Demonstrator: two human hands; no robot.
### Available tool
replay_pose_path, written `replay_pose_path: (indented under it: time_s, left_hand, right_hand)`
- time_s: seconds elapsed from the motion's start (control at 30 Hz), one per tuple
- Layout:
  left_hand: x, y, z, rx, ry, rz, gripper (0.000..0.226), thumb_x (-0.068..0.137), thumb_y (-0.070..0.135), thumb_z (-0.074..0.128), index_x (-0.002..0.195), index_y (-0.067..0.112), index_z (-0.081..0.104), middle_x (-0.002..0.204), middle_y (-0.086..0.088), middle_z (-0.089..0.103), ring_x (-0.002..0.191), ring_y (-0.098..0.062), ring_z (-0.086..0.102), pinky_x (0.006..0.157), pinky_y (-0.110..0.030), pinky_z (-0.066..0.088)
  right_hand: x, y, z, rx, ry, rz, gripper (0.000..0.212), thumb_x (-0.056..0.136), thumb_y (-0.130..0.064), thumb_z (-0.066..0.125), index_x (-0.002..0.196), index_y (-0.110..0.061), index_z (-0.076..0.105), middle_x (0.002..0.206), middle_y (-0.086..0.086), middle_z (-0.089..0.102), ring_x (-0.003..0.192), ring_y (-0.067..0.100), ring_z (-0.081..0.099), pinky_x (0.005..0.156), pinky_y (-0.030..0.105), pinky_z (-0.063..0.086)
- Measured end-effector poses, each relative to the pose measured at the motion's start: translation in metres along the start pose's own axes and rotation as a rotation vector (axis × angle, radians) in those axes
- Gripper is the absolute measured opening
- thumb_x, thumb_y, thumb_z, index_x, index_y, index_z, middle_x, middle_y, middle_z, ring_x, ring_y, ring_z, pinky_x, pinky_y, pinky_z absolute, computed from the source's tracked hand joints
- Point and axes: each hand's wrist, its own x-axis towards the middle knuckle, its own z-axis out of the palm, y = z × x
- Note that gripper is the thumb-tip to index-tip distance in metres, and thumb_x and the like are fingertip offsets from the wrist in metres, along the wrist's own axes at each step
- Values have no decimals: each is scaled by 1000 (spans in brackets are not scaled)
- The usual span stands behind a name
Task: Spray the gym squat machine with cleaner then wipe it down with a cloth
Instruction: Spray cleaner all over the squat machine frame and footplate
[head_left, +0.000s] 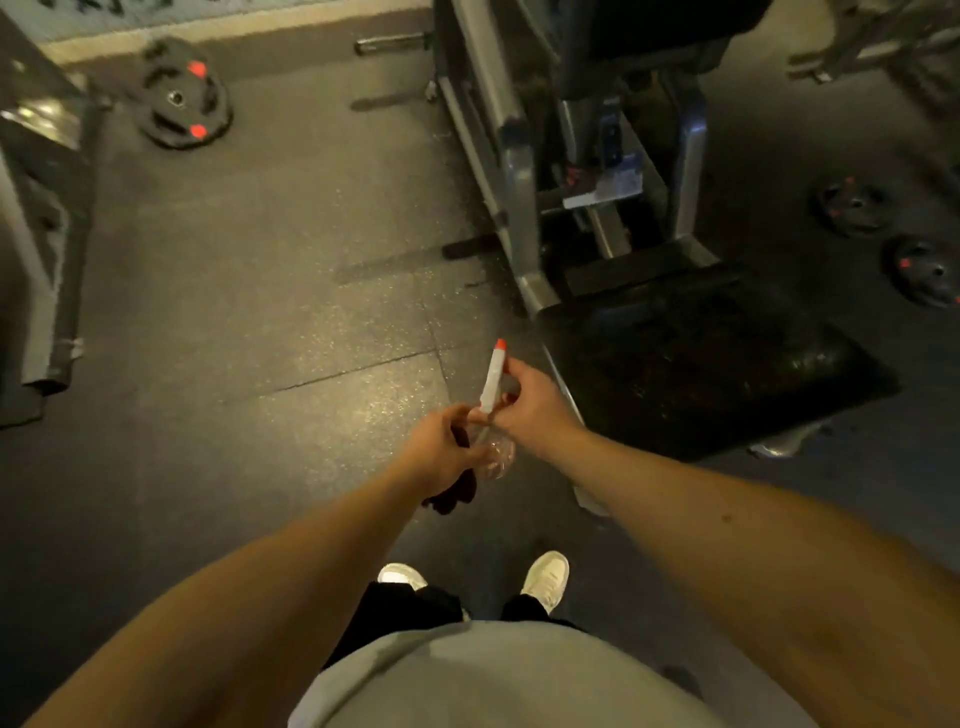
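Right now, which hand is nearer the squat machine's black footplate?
Right. The right hand, holding the spray head, is just left of the footplate; the left hand, gripping the clear bottle and a dark cloth, sits farther left.

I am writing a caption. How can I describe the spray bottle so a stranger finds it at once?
Find the squat machine's dark footplate; just left of it the left hand and right hand meet. Between them is the spray bottle: clear body, white head, orange tip, unlike the dark cloth beside it.
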Motion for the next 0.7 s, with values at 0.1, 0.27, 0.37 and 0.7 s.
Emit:
replay_pose_path:
  time_s: [0.1, 0.27, 0.37, 0.7]
  left_hand:
    - [-23, -37, -60, -52, 97, -38, 58, 85, 25, 83, 136, 21, 57, 120, 7, 65, 115, -15, 62, 105, -37, 51]
    - [-60, -108, -141, -151, 191, -75, 69, 77, 28, 89, 139, 22, 58, 110, 6, 71, 102, -13, 67, 99, -40, 55]
    - [-88, -149, -178, -220, 262, -98, 66, 78, 27, 88, 138, 25, 59, 105, 7, 71, 96, -9, 68, 93, -34, 56]
    - [-157, -237, -221, -457, 517, -337, 67, 88, 25, 81, 149, 27, 52, 133, 3, 66, 122, -16, 62, 106, -37, 51]
  right_hand:
    - [8, -59, 46, -80, -114, -110, 68, 78, -24, 90, 138, -23, 56, 120, 0, 66, 103, 14, 66, 92, 36, 59]
    - [16, -141, 123, -264, -269, -291, 66, 79, -29, 89, 136, -25, 57, 110, -7, 64, 91, 12, 64, 79, 28, 57]
    - [18, -183, 173, -372, -347, -390, 70, 77, -35, 90, 137, -21, 58, 122, -3, 62, 98, 17, 64, 87, 34, 56]
    - [23, -266, 300, -596, -659, -636, 54, 73, -40, 91, 118, -23, 66, 109, -5, 68, 93, 16, 67, 80, 30, 55]
